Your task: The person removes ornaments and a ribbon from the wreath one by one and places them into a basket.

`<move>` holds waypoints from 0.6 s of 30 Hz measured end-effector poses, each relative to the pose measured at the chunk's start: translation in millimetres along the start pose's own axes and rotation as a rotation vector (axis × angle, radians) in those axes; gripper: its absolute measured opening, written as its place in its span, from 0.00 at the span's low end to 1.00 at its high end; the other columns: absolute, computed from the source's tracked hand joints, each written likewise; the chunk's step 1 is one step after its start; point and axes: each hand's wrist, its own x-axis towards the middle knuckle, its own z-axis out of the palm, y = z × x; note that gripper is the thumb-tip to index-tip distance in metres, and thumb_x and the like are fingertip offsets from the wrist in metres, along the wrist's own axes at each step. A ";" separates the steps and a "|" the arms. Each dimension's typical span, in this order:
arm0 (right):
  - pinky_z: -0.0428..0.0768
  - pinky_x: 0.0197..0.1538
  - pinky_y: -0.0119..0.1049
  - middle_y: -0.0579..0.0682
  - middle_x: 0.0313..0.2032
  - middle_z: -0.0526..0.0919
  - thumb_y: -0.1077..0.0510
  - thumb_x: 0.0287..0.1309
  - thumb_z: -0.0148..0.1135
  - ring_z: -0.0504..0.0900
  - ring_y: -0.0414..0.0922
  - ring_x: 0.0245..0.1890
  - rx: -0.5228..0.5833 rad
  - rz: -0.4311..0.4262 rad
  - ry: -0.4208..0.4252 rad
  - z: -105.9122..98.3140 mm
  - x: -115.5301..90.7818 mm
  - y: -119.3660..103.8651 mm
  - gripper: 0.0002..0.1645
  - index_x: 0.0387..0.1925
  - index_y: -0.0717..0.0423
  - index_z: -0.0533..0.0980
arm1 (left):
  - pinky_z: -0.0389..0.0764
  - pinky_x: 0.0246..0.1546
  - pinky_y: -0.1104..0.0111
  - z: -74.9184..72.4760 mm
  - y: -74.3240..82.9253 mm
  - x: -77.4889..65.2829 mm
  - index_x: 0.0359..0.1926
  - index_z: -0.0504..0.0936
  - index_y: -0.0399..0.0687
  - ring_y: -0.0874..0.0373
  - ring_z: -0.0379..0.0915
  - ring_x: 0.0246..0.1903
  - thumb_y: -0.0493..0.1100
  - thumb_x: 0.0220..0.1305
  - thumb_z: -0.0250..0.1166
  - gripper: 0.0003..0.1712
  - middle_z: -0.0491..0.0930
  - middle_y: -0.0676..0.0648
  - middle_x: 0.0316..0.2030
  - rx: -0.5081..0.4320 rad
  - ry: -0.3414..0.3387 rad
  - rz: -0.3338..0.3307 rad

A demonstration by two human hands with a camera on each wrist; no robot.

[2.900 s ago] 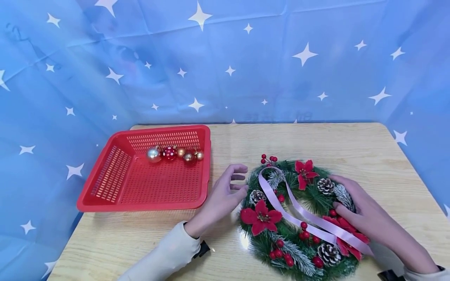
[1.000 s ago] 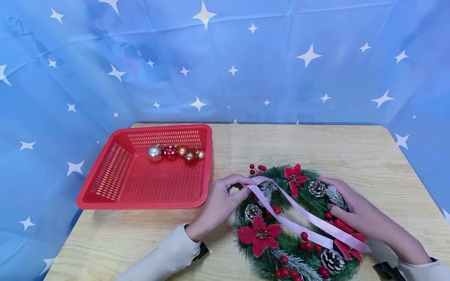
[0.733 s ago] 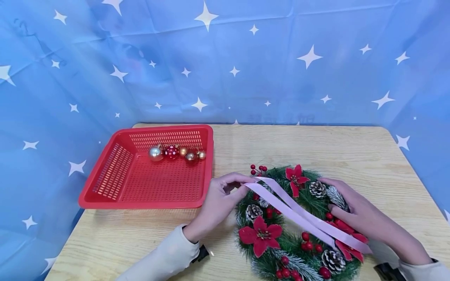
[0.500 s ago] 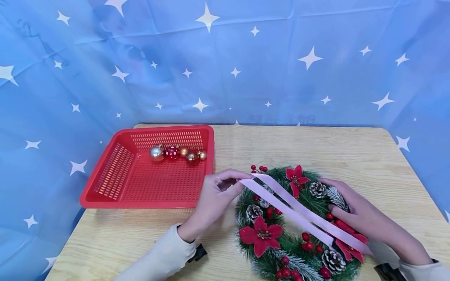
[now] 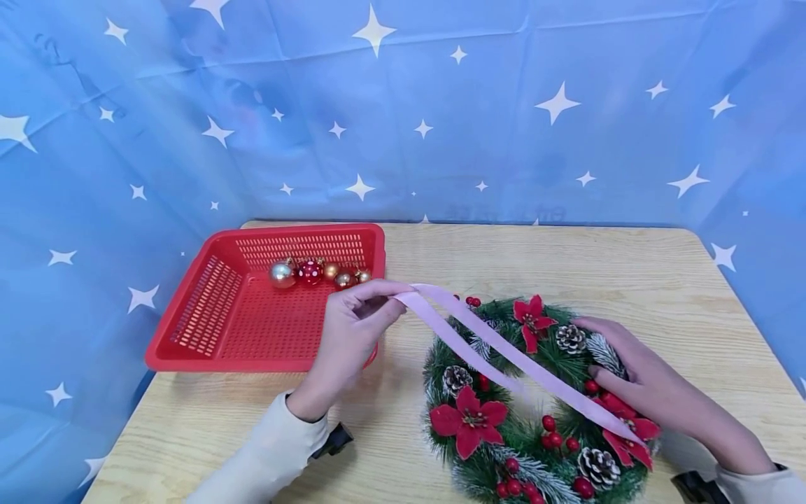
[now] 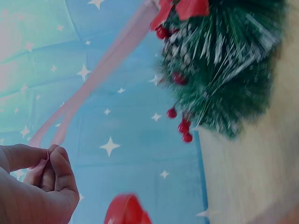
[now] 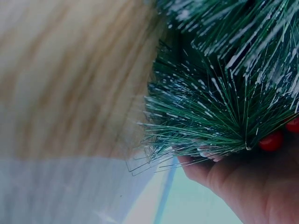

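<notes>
My left hand (image 5: 349, 325) pinches the looped end of a pale pink ribbon (image 5: 478, 326) between thumb and fingers, seen close up in the left wrist view. The ribbon's two strands stretch from there across a green Christmas wreath (image 5: 560, 357) toward its lower right side. Red poinsettias (image 5: 469, 422), red berries and frosted pine cones (image 5: 599, 467) decorate the wreath, which lies at the table's front right. My right hand (image 5: 642, 378) grips its right side, thumb on top; the right wrist view has that hand (image 7: 247, 186) against the pine needles, most fingers hidden.
A red plastic basket (image 5: 252, 365) stands on the wooden table (image 5: 504, 259) at left, just behind my left hand. Several Christmas baubles (image 5: 310, 271) lie along its back right. A blue star-printed cloth (image 5: 403, 91) hangs behind the table and at its sides.
My left hand came to the ribbon, pinched its loop and drew it left and up, toward the basket, off the wreath's top left. The right hand has kept its grip on the wreath.
</notes>
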 end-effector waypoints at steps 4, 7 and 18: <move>0.65 0.56 0.21 0.54 0.78 0.67 0.63 0.74 0.68 0.62 0.32 0.74 -0.008 -0.008 0.014 0.1 0.7 1.8 0.47 0.85 0.38 0.60 | 0.85 0.41 0.67 -11.3 7.4 3.9 0.50 0.92 0.35 0.47 0.85 0.42 0.34 0.73 0.72 0.09 0.91 0.43 0.45 0.048 0.056 0.014; 0.66 0.56 0.22 0.55 0.78 0.67 0.64 0.72 0.69 0.62 0.31 0.74 -0.014 -0.015 0.023 0.7 0.6 3.3 0.47 0.84 0.40 0.61 | 0.86 0.42 0.65 -19.8 12.8 5.8 0.52 0.92 0.37 0.41 0.85 0.43 0.35 0.73 0.72 0.10 0.91 0.42 0.46 0.061 0.075 0.024; 0.62 0.58 0.18 0.53 0.79 0.66 0.61 0.76 0.66 0.60 0.31 0.75 0.006 -0.004 0.014 -1.4 -1.0 -1.1 0.45 0.85 0.37 0.59 | 0.87 0.47 0.64 -50.6 23.6 16.2 0.54 0.91 0.32 0.45 0.87 0.44 0.34 0.74 0.72 0.12 0.91 0.38 0.46 0.023 0.221 0.117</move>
